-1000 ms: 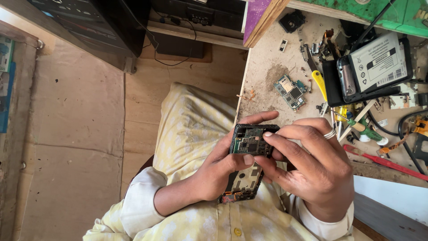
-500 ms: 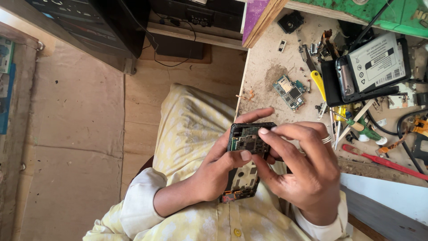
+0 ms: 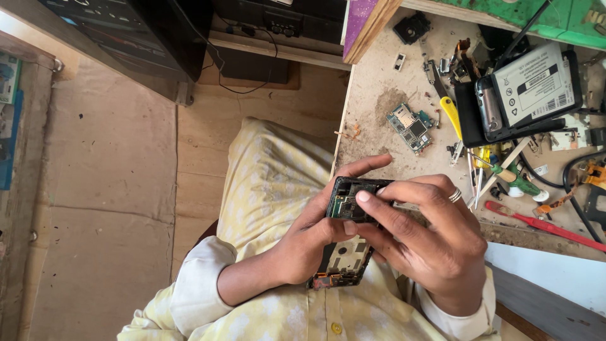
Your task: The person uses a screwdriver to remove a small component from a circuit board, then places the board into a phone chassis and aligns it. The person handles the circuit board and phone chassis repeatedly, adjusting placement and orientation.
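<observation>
The left hand (image 3: 309, 243) is cupping an opened phone (image 3: 344, 237) from below over the lap, fingers curled about its edge to steady it. The right hand (image 3: 429, 243) is closing over its upper end, fingertips (image 3: 363, 196) pressing on the exposed circuit board (image 3: 348, 203). Beyond the hands, a loose green board (image 3: 409, 126) is lying on the dusty counter (image 3: 379, 95). Past the right hand, screwdrivers (image 3: 486, 167) are lying within reach, and farther off a dark phone with its battery (image 3: 527, 91).
</observation>
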